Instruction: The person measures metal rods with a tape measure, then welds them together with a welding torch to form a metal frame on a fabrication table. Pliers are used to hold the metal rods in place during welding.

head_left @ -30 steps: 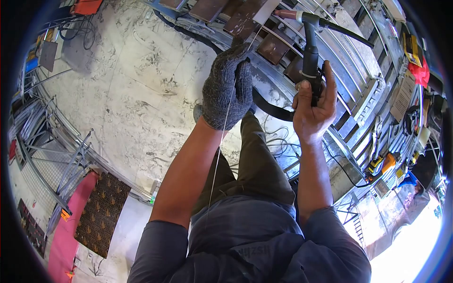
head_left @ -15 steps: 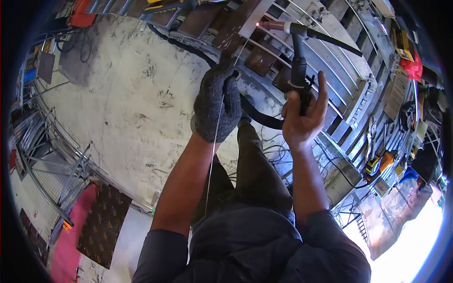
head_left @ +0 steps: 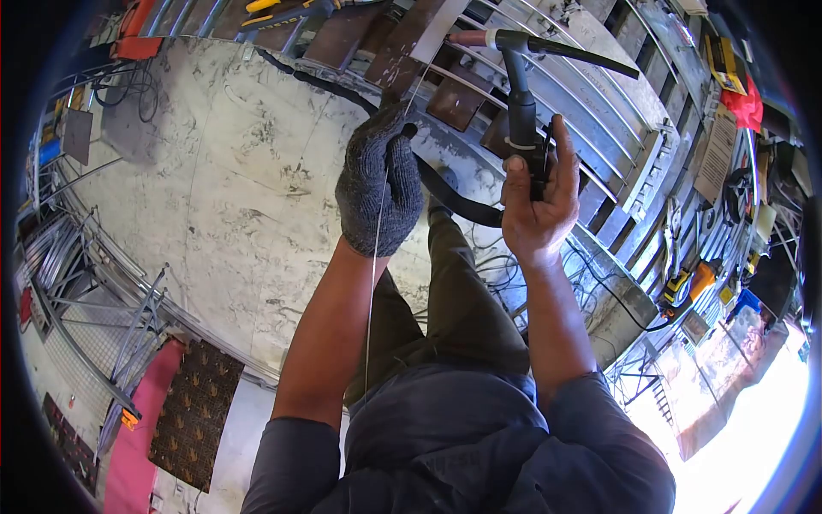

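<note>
Grey knit cloth glove (head_left: pixel 379 188), matt black torch (head_left: pixel 521 111), thin metal rod (head_left: pixel 374 257).

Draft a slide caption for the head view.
Gloved left hand holds a thin wire, bare right hand grips a welding torch at a metal grille.

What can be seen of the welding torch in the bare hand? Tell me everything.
The welding torch is black, with a pale band around its handle. It stands nearly upright in the bare right hand, which grips its lower end. At the top its head bends left into a pinkish nozzle near a brown metal bar; a long black tail runs right.
</note>
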A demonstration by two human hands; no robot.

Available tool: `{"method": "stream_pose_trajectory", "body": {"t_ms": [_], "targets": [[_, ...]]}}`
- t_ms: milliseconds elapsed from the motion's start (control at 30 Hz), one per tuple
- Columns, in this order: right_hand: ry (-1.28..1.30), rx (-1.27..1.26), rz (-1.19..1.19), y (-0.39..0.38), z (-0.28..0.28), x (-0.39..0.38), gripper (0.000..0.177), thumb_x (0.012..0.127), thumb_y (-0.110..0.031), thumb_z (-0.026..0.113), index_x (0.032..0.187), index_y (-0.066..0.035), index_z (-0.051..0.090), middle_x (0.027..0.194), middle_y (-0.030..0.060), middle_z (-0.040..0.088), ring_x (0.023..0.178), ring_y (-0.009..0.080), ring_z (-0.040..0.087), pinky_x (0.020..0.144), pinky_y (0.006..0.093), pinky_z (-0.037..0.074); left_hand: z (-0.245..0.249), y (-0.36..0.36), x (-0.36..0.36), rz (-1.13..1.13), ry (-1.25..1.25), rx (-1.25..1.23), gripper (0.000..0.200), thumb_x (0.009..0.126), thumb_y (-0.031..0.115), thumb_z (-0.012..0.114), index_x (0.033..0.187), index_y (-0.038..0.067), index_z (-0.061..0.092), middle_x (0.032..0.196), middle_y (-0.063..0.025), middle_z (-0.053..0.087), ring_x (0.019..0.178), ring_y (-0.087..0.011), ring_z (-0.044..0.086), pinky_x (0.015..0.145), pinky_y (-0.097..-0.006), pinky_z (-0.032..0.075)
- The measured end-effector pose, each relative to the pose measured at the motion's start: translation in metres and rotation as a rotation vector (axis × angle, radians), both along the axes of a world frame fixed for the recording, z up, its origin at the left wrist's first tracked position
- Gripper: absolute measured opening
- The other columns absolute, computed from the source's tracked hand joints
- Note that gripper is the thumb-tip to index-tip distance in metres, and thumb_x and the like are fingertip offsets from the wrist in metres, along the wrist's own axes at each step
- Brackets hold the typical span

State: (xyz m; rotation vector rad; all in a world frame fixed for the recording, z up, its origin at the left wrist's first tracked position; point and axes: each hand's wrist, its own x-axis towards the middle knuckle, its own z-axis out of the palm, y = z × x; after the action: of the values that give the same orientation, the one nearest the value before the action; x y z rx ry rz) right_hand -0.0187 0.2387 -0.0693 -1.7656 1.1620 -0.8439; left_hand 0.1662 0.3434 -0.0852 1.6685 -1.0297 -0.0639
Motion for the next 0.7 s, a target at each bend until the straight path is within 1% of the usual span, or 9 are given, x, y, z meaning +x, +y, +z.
{"method": "stream_pose_trajectory", "body": {"t_ms": [67, 300, 400, 467, 567, 600, 667, 700], "targets": [[0.011, -0.008, 0.005, -0.0003, 0.001, 0.0003, 0.066, 0.105, -0.015, 0.08, 0.164, 0.0, 0.054, 0.141, 0.0229, 0.074, 0.123, 0.0266, 0.076, 0.104, 0.0381, 0.059, -0.0011, 0.0006, 0.0005, 0.003, -0.017, 0.013, 0.033, 0.109, 0.0, 0.062, 0.141, -0.003, 0.067, 0.134, -0.0255, 0.073, 0.114, -0.0397, 0.077, 0.095, -0.042, 0.065], [0.037, -0.017, 0.016, -0.001, 0.0043, 0.0013, 0.065, 0.105, -0.015, 0.08, 0.163, 0.0, 0.055, 0.139, 0.0228, 0.075, 0.12, 0.0273, 0.078, 0.102, 0.038, 0.06, -0.0014, 0.0012, 0.0012, 0.024, -0.053, 0.045, 0.032, 0.108, -0.001, 0.063, 0.139, -0.003, 0.068, 0.131, -0.025, 0.074, 0.114, -0.0401, 0.077, 0.098, -0.0438, 0.063], [0.071, -0.054, 0.041, -0.0015, 0.0035, 0.0001, 0.063, 0.105, -0.01, 0.078, 0.163, 0.001, 0.055, 0.135, 0.0221, 0.077, 0.117, 0.0269, 0.079, 0.1, 0.0382, 0.062, -0.0002, -0.0004, -0.0002, 0.009, 0.008, 0.029, 0.029, 0.107, -0.001, 0.064, 0.136, -0.003, 0.069, 0.129, -0.0226, 0.074, 0.114, -0.0374, 0.076, 0.098, -0.0425, 0.062], [0.071, -0.084, 0.085, -0.0031, 0.0035, 0.0005, 0.061, 0.107, -0.002, 0.071, 0.165, -0.003, 0.054, 0.124, 0.015, 0.077, 0.094, 0.0155, 0.072, 0.08, 0.0303, 0.058, -0.0041, 0.0009, -0.0046, 0.032, 0.096, 0.079, 0.027, 0.107, -0.001, 0.063, 0.134, -0.003, 0.069, 0.128, -0.021, 0.074, 0.114, -0.0354, 0.076, 0.097, -0.0406, 0.063], [0.062, -0.133, 0.116, -0.006, 0.0028, 0.002, 0.061, 0.108, 0.004, 0.064, 0.167, -0.005, 0.053, 0.118, 0.011, 0.077, 0.077, 0.0086, 0.068, 0.067, 0.0255, 0.056, -0.0069, 0.0012, -0.0088, 0.059, 0.125, 0.07, 0.023, 0.108, -0.002, 0.061, 0.13, -0.002, 0.069, 0.128, -0.0181, 0.074, 0.115, -0.0319, 0.076, 0.096, -0.0383, 0.063], [0.063, -0.129, 0.123, -0.0055, 0.0039, 0.0023, 0.061, 0.108, 0.006, 0.061, 0.168, -0.006, 0.052, 0.117, 0.0096, 0.077, 0.071, 0.0063, 0.066, 0.062, 0.0239, 0.055, -0.0069, -0.0002, -0.0059, 0.057, 0.073, 0.07, 0.023, 0.108, -0.002, 0.061, 0.13, -0.003, 0.069, 0.128, -0.018, 0.074, 0.115, -0.0318, 0.076, 0.096, -0.0385, 0.063], [0.072, -0.174, 0.139, -0.007, 0.0024, 0.0015, 0.062, 0.108, 0.005, 0.062, 0.168, -0.005, 0.051, 0.116, 0.0098, 0.077, 0.071, 0.0063, 0.066, 0.062, 0.024, 0.055, -0.0036, -0.0005, -0.0047, 0.053, -0.015, 0.062, 0.021, 0.108, -0.001, 0.061, 0.128, -0.003, 0.07, 0.126, -0.019, 0.075, 0.113, -0.032, 0.077, 0.094, -0.0394, 0.064], [0.073, -0.204, 0.151, -0.0083, 0.0017, 0.0019, 0.064, 0.108, 0.005, 0.063, 0.169, -0.005, 0.049, 0.116, 0.0101, 0.077, 0.071, 0.0063, 0.065, 0.062, 0.0241, 0.054, -0.0033, -0.0001, -0.0053, 0.055, 0.005, 0.063, 0.022, 0.108, -0.001, 0.061, 0.128, -0.004, 0.07, 0.126, -0.0196, 0.076, 0.112, -0.033, 0.077, 0.094, -0.0398, 0.064]]}}
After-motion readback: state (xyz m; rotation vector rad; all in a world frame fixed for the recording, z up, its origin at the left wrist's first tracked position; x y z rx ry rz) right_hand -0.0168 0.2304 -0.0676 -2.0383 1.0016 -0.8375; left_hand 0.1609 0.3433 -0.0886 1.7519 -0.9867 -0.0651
